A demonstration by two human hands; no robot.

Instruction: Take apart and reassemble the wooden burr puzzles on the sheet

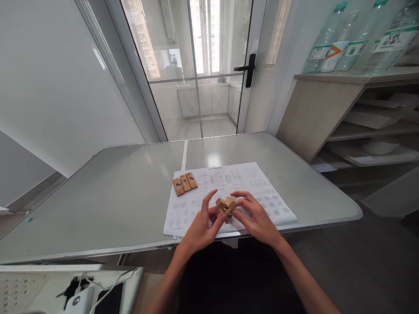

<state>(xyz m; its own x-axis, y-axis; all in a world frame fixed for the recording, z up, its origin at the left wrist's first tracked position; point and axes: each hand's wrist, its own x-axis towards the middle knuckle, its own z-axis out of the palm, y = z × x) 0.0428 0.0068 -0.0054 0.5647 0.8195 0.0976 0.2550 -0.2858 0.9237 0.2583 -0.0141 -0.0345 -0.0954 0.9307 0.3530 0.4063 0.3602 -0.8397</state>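
Our left hand (205, 224) and right hand (258, 218) are close together, fingertips pinching the wooden block cluster (231, 203) between them, over the printed sheet (235, 174). Three flat wooden pieces (187, 186) lie beyond our left hand. We judge the cluster light, stiff and fairly smooth, its blocks liable to slip apart, so we'd best grip its outer ends.

The left grip (203, 226) partly hides the wooden blocks (231, 203), while the printed sheet (225, 179) is too fine to read.
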